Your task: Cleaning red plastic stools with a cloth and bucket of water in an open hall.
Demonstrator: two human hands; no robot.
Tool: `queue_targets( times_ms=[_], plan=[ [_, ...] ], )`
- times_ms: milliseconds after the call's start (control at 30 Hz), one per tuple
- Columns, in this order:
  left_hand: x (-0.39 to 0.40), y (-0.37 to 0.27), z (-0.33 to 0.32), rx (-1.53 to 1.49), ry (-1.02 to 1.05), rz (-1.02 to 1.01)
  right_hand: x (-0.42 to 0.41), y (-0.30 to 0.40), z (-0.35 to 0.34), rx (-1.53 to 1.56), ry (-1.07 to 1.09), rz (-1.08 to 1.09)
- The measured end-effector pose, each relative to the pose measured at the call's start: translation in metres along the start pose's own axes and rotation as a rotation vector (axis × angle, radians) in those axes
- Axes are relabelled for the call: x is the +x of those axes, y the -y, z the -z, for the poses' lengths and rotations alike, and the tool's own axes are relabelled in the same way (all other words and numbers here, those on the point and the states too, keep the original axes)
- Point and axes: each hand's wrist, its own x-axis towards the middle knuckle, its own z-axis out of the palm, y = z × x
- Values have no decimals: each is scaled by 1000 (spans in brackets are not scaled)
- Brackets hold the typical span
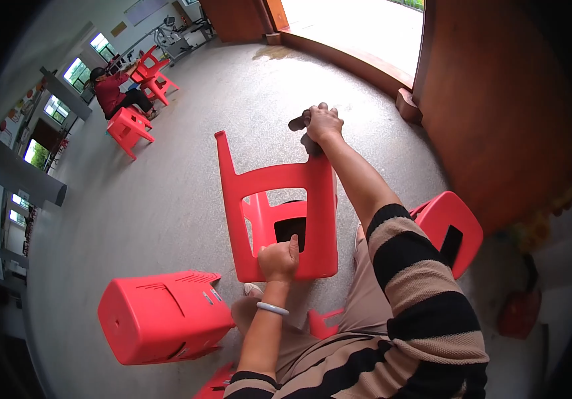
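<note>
A red plastic stool [322, 214] is tipped in front of me with its legs pointing away. My left hand [279, 260] grips its frame near the seat end, thumb raised, a pale bangle on the wrist. Over the end of one far leg is my right hand [324, 123], closed on a dark brown cloth [298, 123]. The cloth bunches around that leg tip, and its exact shape is hard to make out. Another leg of the stool, at the left, has a bare tip. Something dark shows through the stool's lower opening.
Stacked red stools [166, 314] stand at my left. At my right, another red stool [458, 224] carries a black phone-like object [450, 244]. A person [114, 90] sits among red stools across the room. A wooden door [495, 109] stands beside a bright doorway with a raised sill [351, 60].
</note>
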Motion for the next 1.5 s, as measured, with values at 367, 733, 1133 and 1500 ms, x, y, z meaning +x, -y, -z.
queue_targets(
  times_ms=[367, 733, 1133, 1500],
  plan=[
    [1, -2, 0, -9, 38, 1, -31, -22, -13, 152, -104, -11],
    [-5, 18, 3, -890, -176, 68, -180, -37, -16, 217, -103, 168],
    [1, 47, 15, -1362, -179, 246, -366, -27, -16, 192, -163, 610],
    [8, 50, 11, -1447, -139, 283, -371, -78, -9, 170, -7, 815]
  ],
)
